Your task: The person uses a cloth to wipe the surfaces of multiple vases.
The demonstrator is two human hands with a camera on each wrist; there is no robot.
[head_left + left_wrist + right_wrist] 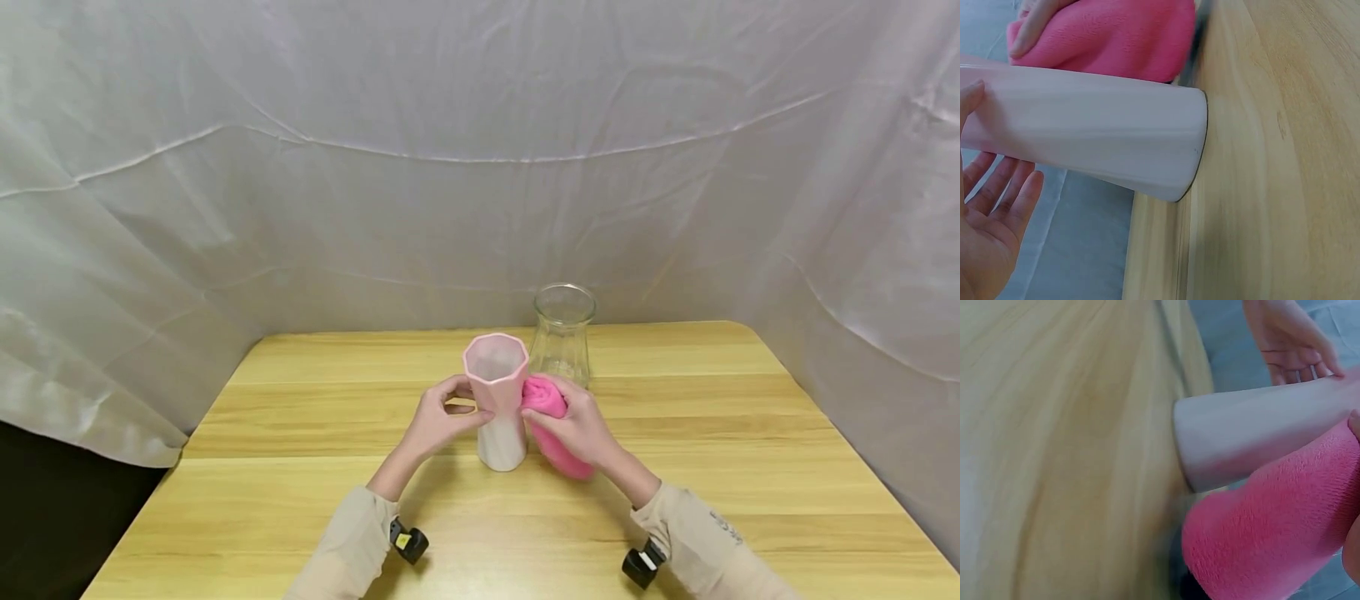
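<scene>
A pale pink faceted vase (497,410) (1097,131) (1254,431) stands upright on the wooden table (300,500). My left hand (441,419) (991,225) (1285,344) is at its left side, with the thumb and fingertips touching the wall and the palm held off it. At the vase's right side, my right hand (576,427) grips a bunched bright pink cloth (551,421) (1116,37) (1266,531) and presses it against the wall. The cloth's lower end hangs to the table.
A clear glass vase (562,333) stands just behind the pink one, close to the right hand. A white sheet (480,167) hangs behind and to both sides of the table. Bare wood lies on either side of the vases and in front of them.
</scene>
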